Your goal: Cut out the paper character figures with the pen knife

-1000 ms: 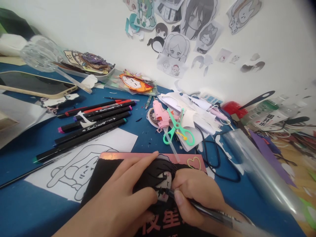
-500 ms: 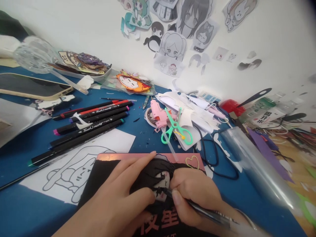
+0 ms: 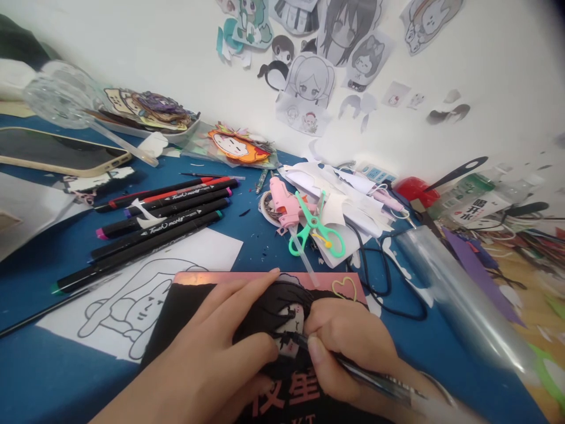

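My left hand (image 3: 212, 359) lies on a dark-haired cartoon figure cutout (image 3: 282, 309) and holds it down with fingers pressed flat on it. The cutout rests on a black and pink book cover (image 3: 185, 294) with red characters. My right hand (image 3: 348, 347) is closed round a black pen (image 3: 366, 377), whose tip touches the figure's face. Both hands sit at the bottom middle of the view on the blue table (image 3: 44, 365).
A printed line drawing (image 3: 132, 300) lies left of the book. Several black markers (image 3: 163, 221) lie beyond it. Green scissors (image 3: 315, 229), a pink glue gun (image 3: 282, 203) and paper scraps sit behind. A phone (image 3: 57, 153) lies far left; a clear plastic roll (image 3: 459, 300) lies right.
The hands have hardly moved; the pen tip has shifted slightly over the figure's face. The view has drifted a little.
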A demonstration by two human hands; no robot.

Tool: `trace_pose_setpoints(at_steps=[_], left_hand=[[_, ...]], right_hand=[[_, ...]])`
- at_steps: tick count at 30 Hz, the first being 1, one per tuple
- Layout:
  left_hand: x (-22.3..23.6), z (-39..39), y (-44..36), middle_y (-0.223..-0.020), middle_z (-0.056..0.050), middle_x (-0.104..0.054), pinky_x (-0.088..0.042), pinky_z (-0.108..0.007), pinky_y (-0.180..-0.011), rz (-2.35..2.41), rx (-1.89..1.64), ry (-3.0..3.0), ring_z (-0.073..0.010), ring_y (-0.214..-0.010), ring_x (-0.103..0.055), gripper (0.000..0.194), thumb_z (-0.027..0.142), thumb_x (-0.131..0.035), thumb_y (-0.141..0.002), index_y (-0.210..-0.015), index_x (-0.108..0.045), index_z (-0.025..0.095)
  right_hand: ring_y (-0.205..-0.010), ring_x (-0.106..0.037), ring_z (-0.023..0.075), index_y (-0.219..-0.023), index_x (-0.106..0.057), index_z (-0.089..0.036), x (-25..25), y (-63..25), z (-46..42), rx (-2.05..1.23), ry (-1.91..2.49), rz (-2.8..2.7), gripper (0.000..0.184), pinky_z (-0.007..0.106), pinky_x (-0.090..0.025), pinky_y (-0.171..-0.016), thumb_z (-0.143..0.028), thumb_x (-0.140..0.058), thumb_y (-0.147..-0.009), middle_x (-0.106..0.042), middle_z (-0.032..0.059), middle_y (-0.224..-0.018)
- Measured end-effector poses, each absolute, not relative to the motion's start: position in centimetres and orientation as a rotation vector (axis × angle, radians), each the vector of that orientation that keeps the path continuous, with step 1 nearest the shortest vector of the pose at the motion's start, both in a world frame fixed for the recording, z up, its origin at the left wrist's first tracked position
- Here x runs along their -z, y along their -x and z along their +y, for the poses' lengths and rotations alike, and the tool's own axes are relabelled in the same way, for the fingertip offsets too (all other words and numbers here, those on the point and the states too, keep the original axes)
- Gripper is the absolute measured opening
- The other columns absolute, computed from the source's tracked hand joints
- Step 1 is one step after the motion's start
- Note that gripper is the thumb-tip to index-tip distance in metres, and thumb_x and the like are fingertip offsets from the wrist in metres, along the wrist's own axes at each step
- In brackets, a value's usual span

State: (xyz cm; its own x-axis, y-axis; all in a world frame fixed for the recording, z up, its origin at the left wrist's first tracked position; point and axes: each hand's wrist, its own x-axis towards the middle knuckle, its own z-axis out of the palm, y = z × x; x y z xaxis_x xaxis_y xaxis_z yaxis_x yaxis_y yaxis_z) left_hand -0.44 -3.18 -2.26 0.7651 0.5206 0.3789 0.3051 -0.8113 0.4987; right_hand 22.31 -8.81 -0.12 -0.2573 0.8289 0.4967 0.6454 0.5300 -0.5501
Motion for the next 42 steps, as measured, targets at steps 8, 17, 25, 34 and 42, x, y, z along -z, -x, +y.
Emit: trace_pose_setpoints(at_steps=[8,17,25,34,42], left_hand=[[2.1,-3.3,0.5,-0.168,0.000,-0.032,-0.058,-0.050,-0.110,0.630,-0.667,-2.577,-0.0310,-0.151,-0.040,0.026,0.010,-0.050,-0.097,-0.091,-0.068,0.027],[1.8,-3.3,0.5,-0.167,-0.001,-0.040,-0.061,-0.049,-0.106,0.641,-0.679,-2.549,-0.0333,-0.147,-0.048,0.026,0.010,-0.051,-0.097,-0.092,-0.070,0.027],[1.8,-3.3,0.4,-0.164,0.000,-0.047,-0.061,-0.044,-0.105,0.649,-0.719,-2.534,-0.0315,-0.145,-0.051,0.027,0.012,-0.050,-0.097,-0.089,-0.071,0.027],[1.6,-2.5,0.6,-0.166,0.008,-0.046,-0.057,-0.051,-0.112,0.687,-0.647,-2.503,-0.0284,-0.147,-0.049,0.032,0.014,-0.060,-0.088,-0.106,-0.071,0.039],[0.4,-1.3,2.2,-0.158,0.008,-0.058,-0.057,-0.043,-0.113,0.484,-0.444,-2.491,-0.0274,-0.155,-0.044,0.068,0.012,-0.066,-0.067,-0.127,-0.065,0.044]], right_hand=[[-0.051,-0.059,0.0162,-0.080,-0.043,-0.027,-1.5,-22.7,-8.6,-0.111,1.122,-2.126,0.025,0.030,-0.046,-0.048,-0.004,-0.048,-0.087,-0.062,-0.0023,-0.060],[-0.051,-0.058,0.0161,-0.080,-0.045,-0.027,-0.9,-22.6,-8.6,-0.102,1.098,-2.090,0.025,0.029,-0.046,-0.049,-0.005,-0.049,-0.089,-0.062,-0.0032,-0.061],[-0.050,-0.057,0.0174,-0.081,-0.045,-0.029,-1.1,-22.7,-8.6,-0.184,1.061,-2.076,0.027,0.030,-0.046,-0.047,-0.003,-0.052,-0.086,-0.061,-0.0038,-0.061],[-0.053,-0.059,0.0132,-0.073,-0.045,-0.025,-0.1,-23.4,-9.3,-0.448,1.181,-1.537,0.028,0.026,-0.052,-0.053,-0.005,-0.052,-0.093,-0.058,-0.0053,-0.062],[-0.056,-0.060,0.0138,-0.072,-0.044,-0.024,-0.1,-23.3,-9.5,-0.471,1.144,-1.562,0.030,0.027,-0.054,-0.056,-0.004,-0.053,-0.091,-0.058,-0.0046,-0.063]])
